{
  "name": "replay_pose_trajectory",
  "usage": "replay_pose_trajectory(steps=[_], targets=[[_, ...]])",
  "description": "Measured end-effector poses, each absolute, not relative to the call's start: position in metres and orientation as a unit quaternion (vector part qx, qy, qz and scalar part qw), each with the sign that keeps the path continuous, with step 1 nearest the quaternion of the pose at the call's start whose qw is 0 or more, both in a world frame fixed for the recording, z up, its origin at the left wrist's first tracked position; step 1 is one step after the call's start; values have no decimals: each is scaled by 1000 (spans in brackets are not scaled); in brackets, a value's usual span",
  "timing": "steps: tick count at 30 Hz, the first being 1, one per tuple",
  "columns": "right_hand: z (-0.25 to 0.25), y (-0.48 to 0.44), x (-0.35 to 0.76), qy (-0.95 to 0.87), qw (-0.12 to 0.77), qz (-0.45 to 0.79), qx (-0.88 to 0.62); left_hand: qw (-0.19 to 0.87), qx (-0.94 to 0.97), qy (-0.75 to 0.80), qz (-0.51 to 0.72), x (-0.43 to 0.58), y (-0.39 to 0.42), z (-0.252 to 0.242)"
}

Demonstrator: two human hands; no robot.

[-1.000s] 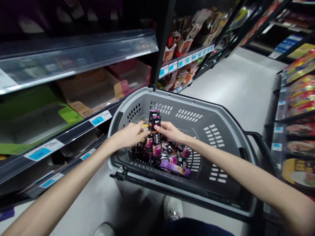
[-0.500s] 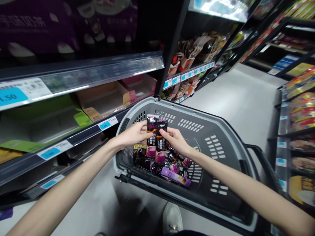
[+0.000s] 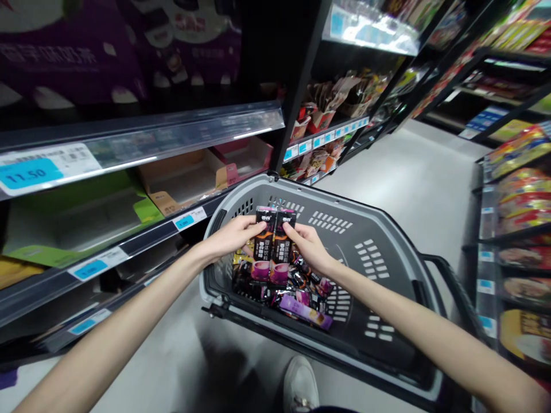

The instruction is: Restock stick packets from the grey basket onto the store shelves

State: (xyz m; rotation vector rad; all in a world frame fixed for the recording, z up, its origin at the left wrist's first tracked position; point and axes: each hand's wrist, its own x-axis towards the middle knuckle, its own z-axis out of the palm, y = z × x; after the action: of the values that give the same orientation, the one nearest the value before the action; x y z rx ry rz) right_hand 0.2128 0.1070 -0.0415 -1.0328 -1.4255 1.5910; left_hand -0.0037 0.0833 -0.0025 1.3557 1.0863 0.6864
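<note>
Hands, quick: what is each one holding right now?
Left hand: closed on the left packet, upright over the basket.
Right hand: closed on the right packet beside it.

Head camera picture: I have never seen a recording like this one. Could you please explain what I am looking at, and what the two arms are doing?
There is no machine here. Both arms belong to one person, and the camera sits on that person's head, looking forward and down. The left hand and the right hand each pinch the top of a dark sachet. The left sachet and the right sachet are held upright, side by side, over a grey shopping basket. More small packets lie in the bottom of the basket. On the left are shop shelves with blue price tags, and the aisle floor runs ahead.
</note>
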Motion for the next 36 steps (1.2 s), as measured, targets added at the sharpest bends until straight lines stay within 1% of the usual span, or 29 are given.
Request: replay_pose_trajectory(steps=[3, 21, 36], targets=[[-40, 108, 214, -545, 375, 621, -421, 598, 583, 472, 283, -4, 84, -2], [-38, 106, 215, -555, 378, 612, -418, 632, 538, 482, 281, -3, 85, -5], [-40, 106, 217, -544, 370, 635, -406, 623, 548, 481, 284, -3, 86, -7]])
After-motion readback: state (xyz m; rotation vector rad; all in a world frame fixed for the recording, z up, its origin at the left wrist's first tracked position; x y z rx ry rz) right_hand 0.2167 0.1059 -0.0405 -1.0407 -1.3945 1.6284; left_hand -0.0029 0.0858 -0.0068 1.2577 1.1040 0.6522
